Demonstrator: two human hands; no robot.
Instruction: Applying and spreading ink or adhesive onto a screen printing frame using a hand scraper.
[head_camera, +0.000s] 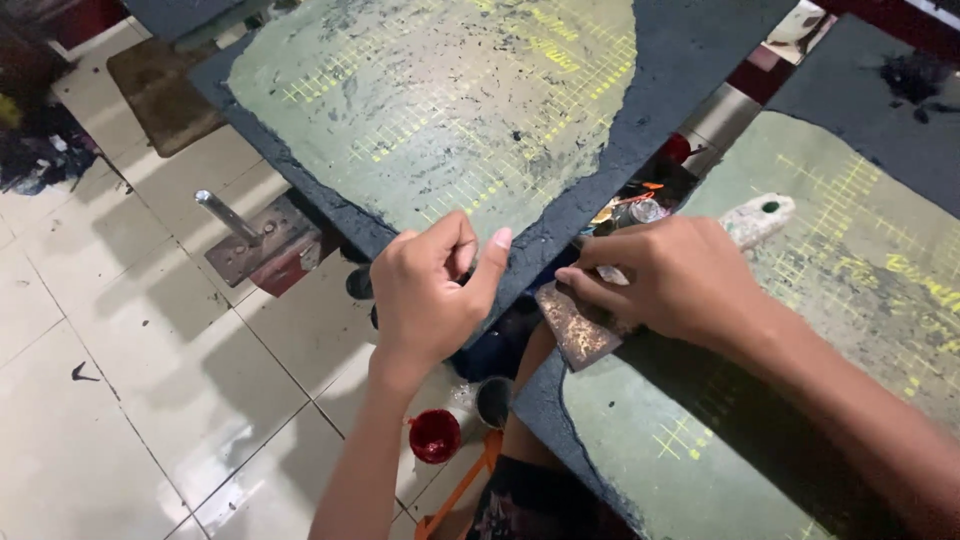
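Note:
My left hand (428, 285) rests its thumb and curled fingers on the near edge of a dark padded board (450, 110) with a pale green top marked by a faded yellow grid. My right hand (672, 278) grips a scraper with a rusty flat blade (575, 325); its pale, paint-stained handle (757, 217) sticks out past my fingers. The blade sits in the gap between this board and a second green-topped board (800, 330) under my right forearm.
Below the boards lies a white tiled floor (120, 380). A metal base plate with an upright rod (255, 235) stands on it. A small open pot of red paint (435, 435), another small pot (493, 400) and an orange strip (455, 495) lie by my knee.

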